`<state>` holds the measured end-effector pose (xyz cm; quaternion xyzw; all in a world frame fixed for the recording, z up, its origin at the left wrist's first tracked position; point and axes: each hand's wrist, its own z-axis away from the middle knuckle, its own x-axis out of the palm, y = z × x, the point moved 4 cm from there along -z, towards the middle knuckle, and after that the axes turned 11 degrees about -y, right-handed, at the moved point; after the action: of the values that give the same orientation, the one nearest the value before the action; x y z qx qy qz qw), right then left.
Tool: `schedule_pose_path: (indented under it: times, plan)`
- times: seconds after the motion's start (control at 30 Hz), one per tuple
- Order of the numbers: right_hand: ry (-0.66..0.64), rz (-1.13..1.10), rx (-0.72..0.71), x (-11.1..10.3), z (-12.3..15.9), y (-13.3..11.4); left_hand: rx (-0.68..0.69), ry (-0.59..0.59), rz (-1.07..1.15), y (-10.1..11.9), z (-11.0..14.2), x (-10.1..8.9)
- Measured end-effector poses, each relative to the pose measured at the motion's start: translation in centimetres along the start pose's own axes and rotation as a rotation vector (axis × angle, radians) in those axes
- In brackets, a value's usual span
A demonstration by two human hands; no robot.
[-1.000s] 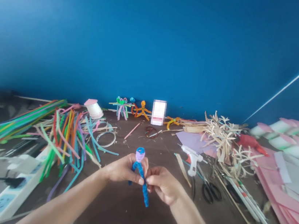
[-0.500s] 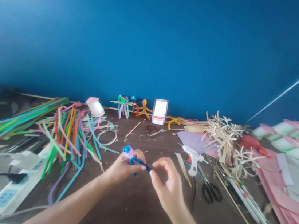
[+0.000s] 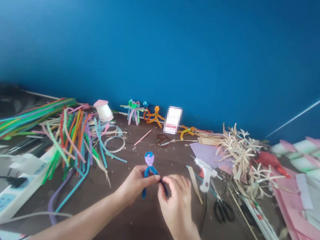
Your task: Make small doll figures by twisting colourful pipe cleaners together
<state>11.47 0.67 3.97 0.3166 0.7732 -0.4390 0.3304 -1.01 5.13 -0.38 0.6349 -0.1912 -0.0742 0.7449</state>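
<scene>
A small pipe cleaner figure [image 3: 149,159] is held up over the middle of the dark table, its round head blue and lilac, its limbs dark blue. My left hand [image 3: 137,182] pinches it below the head, thumb along one blue limb. One limb hangs down past my left fingers. Close beside, my right hand [image 3: 177,197] has its thumb and fingers closed on the far end of the other blue limb, which points to the lower right. The fingertips of both hands nearly meet on that limb.
Bundled pipe cleaners [image 3: 78,136] and a power strip [image 3: 5,198] lie on the left. Finished-looking figures [image 3: 156,116] stand by the blue wall. To the right are a glue gun [image 3: 207,173], black-handled scissors [image 3: 224,211], dried husk flowers [image 3: 239,146] and pink sheets [image 3: 292,208].
The figure has turned more upright and shifted slightly right, with its head higher between my hands. My right hand has closed in and now grips the blue limb's end.
</scene>
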Motion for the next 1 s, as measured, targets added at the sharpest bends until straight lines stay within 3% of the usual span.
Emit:
schedule_pose_path:
  times: [0.33, 0.5, 0.6, 0.77, 1.0]
  plan:
    - [0.075, -0.027, 0.149, 3.0, 0.3, 2.0, -0.052, 0.063, 0.134, -3.5, -0.8, 0.3]
    - [-0.02, -0.261, 0.337, 4.9, 0.4, 4.6, -0.143, -0.029, 0.245, -4.0, -1.6, 0.0]
    - [-0.011, -0.351, 0.398, 5.6, 0.6, 6.1, -0.167, -0.07, 0.357, -3.6, -1.5, -0.2]
    - [0.007, -0.286, 0.35, 5.9, 0.9, 6.7, -0.204, 0.066, 0.437, -4.2, -0.5, -1.4]
    - [-0.017, -0.173, 0.234, 6.1, 0.8, 6.0, -0.215, -0.006, 0.432, -4.5, -0.8, -1.5]
